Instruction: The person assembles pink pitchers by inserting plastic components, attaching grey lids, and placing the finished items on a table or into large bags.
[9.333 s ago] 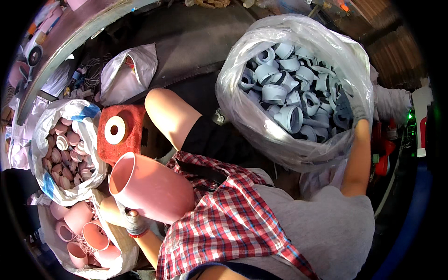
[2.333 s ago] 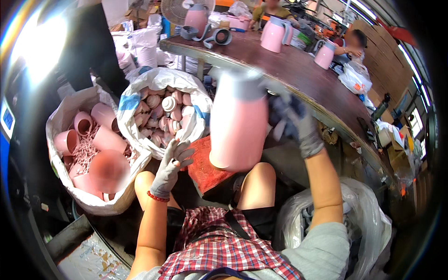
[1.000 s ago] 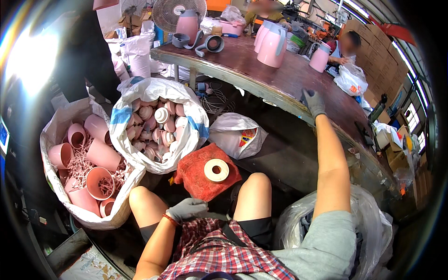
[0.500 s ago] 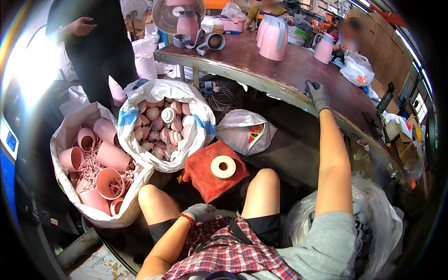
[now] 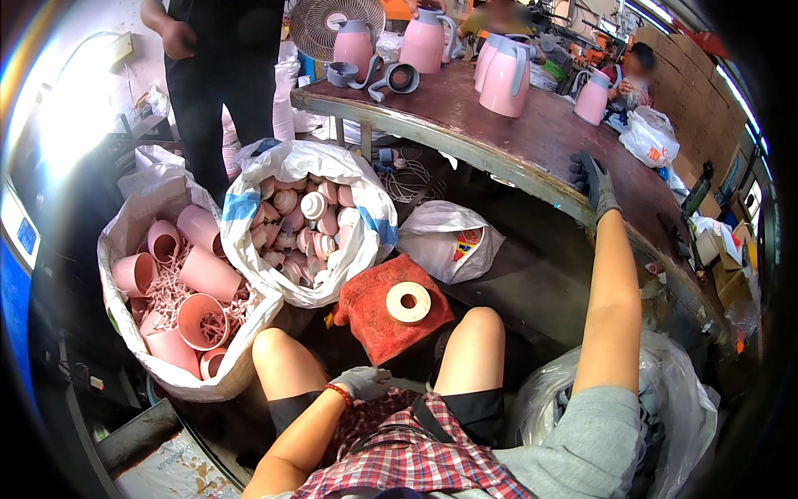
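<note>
My right hand [image 5: 594, 183], in a grey glove, rests on the near edge of the brown table [image 5: 549, 137] with its arm stretched out. Its fingers lie apart and nothing shows in them. Down at my lap, my left hand [image 5: 366, 382], also gloved, lies with fingers extended over the checked cloth [image 5: 407, 449], holding nothing visible. Just beyond my knees sits a red cloth-covered block [image 5: 370, 320] with a cream ring [image 5: 408, 302] on top. Pink jugs with grey handles stand on the table; the nearest large jug [image 5: 504, 83] is left of my right hand.
At left, one white sack [image 5: 133, 353] holds pink cylinders and strips; another sack [image 5: 370, 187] holds pink-and-white caps. A white plastic bag [image 5: 432, 233] lies under the table. A clear bag [image 5: 686, 391] stands beside my right arm. A person [image 5: 224, 75] stands at far left; others are behind the table.
My view has shifted slightly. My right hand's fingers appear more spread on the table edge. Another person's hand is now at a pink jug at the back, and the standing person's arm has lowered.
</note>
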Demonstrator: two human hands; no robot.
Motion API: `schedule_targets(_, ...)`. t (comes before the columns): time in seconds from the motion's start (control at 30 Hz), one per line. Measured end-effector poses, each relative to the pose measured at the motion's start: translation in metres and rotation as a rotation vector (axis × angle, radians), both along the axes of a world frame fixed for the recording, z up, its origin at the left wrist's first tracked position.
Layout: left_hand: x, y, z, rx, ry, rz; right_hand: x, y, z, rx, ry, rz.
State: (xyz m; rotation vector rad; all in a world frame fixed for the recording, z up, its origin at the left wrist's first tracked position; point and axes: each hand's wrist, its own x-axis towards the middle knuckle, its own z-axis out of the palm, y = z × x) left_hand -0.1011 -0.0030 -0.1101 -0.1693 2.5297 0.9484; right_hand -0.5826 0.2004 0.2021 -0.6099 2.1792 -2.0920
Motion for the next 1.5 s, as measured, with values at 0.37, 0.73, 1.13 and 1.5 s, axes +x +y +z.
schedule_targets(0.37,0.001,0.000,-0.004,-0.012,0.098,0.020,-0.006,-0.001,0.001,-0.016,-0.052,0.040)
schedule_targets(0.73,0.000,0.011,0.026,-0.011,0.087,0.010,-0.014,0.004,-0.003,-0.003,-0.021,0.046)
schedule_targets(1.13,0.006,0.020,0.025,-0.046,0.058,0.018,-0.022,0.005,-0.010,-0.063,-0.024,0.053)
schedule_targets(1.5,0.006,0.028,0.041,-0.066,0.073,-0.006,-0.014,0.003,-0.003,-0.056,-0.038,0.059)
